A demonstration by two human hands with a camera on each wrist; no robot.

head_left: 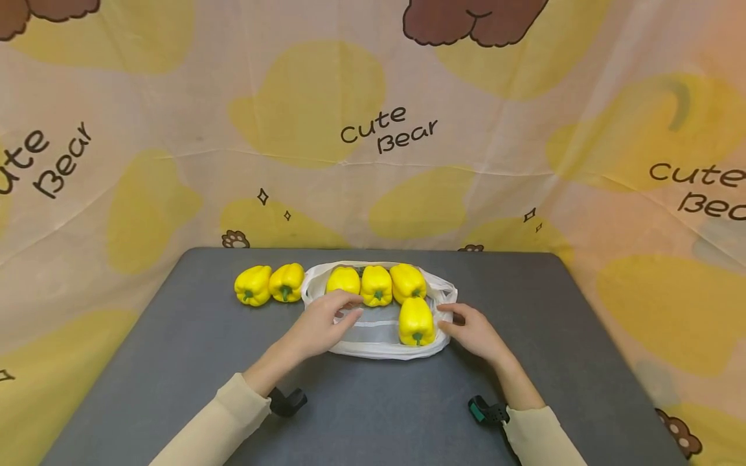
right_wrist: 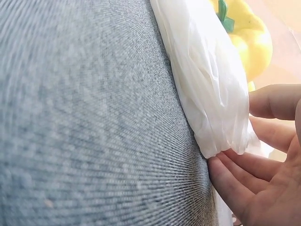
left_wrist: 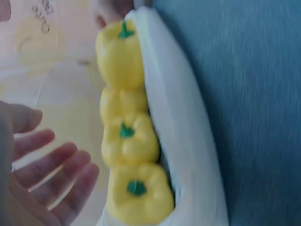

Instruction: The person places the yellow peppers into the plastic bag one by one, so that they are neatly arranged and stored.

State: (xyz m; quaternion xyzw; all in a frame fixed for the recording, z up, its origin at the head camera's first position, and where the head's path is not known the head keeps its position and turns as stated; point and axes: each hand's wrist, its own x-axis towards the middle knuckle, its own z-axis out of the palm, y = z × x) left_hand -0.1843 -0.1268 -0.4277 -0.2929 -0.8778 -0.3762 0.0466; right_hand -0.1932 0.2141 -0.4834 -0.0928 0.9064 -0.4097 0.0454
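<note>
A white plastic bag [head_left: 373,354] lies wide open on the grey table, its rim rolled into an oval. Inside it sit several yellow bell peppers [head_left: 376,286] in a back row, with another bell pepper [head_left: 416,322] at the front right. My left hand [head_left: 329,323] hovers over the bag's left part, fingers spread and holding nothing; the left wrist view shows its empty palm side [left_wrist: 51,174] beside the peppers. At the bag's right end, my right hand [head_left: 471,330] grips the rim, its thumb and fingers against the bunched plastic [right_wrist: 211,103].
Two more bell peppers [head_left: 252,286] stand side by side on the table, left of the bag. Behind the table [head_left: 373,414] hangs a patterned cloth backdrop [head_left: 326,110]. Each wrist wears a dark strap device [head_left: 288,401].
</note>
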